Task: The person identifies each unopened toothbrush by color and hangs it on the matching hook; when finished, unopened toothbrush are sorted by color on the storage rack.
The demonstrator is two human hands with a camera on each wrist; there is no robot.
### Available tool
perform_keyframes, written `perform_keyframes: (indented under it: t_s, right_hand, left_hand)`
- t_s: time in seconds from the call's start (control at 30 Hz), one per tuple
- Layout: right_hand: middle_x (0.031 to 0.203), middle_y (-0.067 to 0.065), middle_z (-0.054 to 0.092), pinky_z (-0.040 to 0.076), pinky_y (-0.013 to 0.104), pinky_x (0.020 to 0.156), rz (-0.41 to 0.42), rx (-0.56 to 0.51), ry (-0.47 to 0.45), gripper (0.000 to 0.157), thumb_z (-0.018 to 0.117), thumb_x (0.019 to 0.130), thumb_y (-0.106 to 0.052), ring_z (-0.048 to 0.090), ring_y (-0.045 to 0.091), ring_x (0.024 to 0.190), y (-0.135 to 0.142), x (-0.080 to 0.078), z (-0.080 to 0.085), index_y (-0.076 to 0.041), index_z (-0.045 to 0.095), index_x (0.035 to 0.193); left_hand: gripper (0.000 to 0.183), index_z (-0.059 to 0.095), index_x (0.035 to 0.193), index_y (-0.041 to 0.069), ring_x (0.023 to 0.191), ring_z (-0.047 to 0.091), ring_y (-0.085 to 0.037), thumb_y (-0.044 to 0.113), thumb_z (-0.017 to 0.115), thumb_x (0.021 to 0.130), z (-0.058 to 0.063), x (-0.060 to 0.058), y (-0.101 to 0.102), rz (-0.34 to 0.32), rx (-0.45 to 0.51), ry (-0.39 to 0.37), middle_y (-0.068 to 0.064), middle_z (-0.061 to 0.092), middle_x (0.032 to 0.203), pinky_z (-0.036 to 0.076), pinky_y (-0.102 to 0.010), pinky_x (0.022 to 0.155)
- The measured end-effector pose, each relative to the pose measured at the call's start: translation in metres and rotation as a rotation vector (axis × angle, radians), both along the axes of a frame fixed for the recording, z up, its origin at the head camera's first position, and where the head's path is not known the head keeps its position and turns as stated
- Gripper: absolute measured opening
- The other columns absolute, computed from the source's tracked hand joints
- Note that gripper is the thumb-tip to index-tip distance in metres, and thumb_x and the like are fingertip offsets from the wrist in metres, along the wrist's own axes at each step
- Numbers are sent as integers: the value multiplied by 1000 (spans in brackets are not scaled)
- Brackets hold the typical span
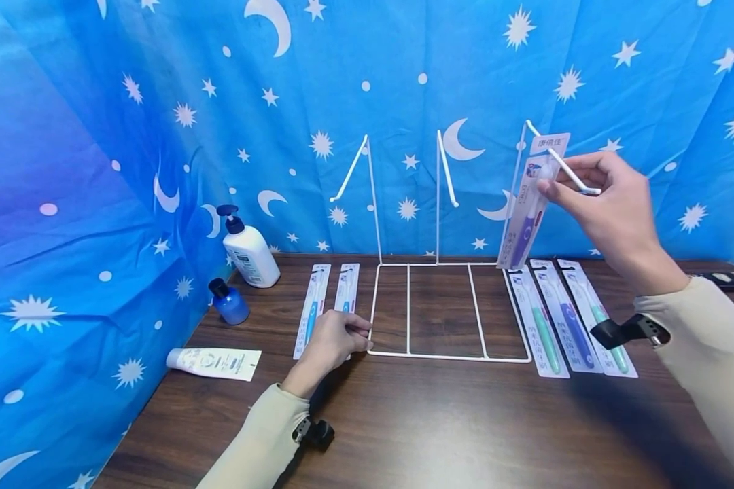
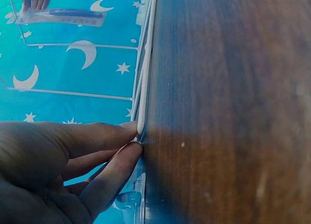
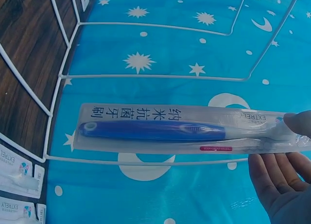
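Note:
My right hand (image 1: 614,197) pinches a packaged toothbrush (image 1: 526,217) with a purple handle, thumb in front and fingers behind its upper part. The pack hangs upright, slightly tilted, at the right prong (image 1: 571,171) of a white wire rack (image 1: 446,357). This prong goes behind the top of the pack and comes out in front, seemingly through it. In the right wrist view, the blister pack (image 3: 150,129) lies across the picture. Low at the front left corner of the rack, my left hand (image 1: 333,337) pinches the wire (image 2: 142,112) between thumb and finger.
Two more prongs (image 1: 350,168) (image 1: 448,168) hold nothing. Several packaged toothbrushes (image 1: 565,319) lie right of the rack; two with blue handles (image 1: 313,309) lie left. A pump bottle (image 1: 252,255), a blue bottle (image 1: 231,305) and a tube (image 1: 214,363) are further left. A starry curtain (image 1: 404,54) backs the table.

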State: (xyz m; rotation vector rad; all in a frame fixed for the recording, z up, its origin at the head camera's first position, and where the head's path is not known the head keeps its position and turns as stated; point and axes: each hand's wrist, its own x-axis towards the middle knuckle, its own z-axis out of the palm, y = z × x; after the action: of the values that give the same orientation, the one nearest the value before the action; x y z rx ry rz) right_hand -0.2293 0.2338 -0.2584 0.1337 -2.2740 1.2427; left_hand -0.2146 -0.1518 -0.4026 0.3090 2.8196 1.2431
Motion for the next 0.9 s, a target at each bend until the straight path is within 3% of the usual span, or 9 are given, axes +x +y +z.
perform_keyframes:
  t_s: [0.53,0.73,0.9]
  right_hand:
    - [112,-4,63,40,18,76,-24,-28,-7,45,70,88,-37,55,6,99,2,-15,-3,-18,60,127]
    - [107,-8,64,42,13,73,-1,-40,-2,41,70,89,-33,58,6,95,16,-9,-15,-18,62,127]
    - [104,-13,64,39,16,72,-33,17,-90,44,66,91,-39,56,2,93,40,-7,-35,-16,62,128]
  left_hand:
    - [23,76,93,6,63,63,-7,1,81,72,0,0,0,-1,0,-1,5,68,72,50,-24,56]
    - [22,76,92,6,63,63,-6,2,82,72,-2,-1,1,-5,7,9,3,69,73,51,-23,56]
    - [22,76,92,5,63,63,-6,1,82,72,-2,-1,-1,2,9,6,3,68,72,50,-23,55]
